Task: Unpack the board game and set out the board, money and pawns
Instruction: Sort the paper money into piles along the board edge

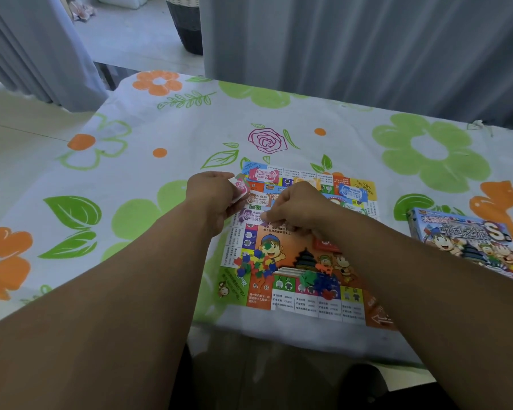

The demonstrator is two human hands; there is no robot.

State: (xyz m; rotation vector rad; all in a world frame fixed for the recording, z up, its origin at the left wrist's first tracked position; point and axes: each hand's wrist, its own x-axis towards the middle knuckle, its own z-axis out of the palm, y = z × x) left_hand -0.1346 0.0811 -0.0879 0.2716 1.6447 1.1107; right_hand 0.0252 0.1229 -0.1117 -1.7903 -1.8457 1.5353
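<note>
The colourful game board [290,288] lies flat on the table in front of me. Paper money notes lie on its far half: a pink one [264,175], a blue one [351,192] and a purple one [251,216]. My left hand [212,198] holds a small stack of notes [240,189] at the board's left edge. My right hand [299,210] pinches down onto a note near the board's centre. A heap of small coloured plastic pieces [255,263] lies on the near left of the board, and another heap [319,281] sits further right.
The game box [468,242] lies to the right of the board on the flowered tablecloth [131,173]. Grey curtains [353,48] hang behind the table. The table's near edge runs just below the board.
</note>
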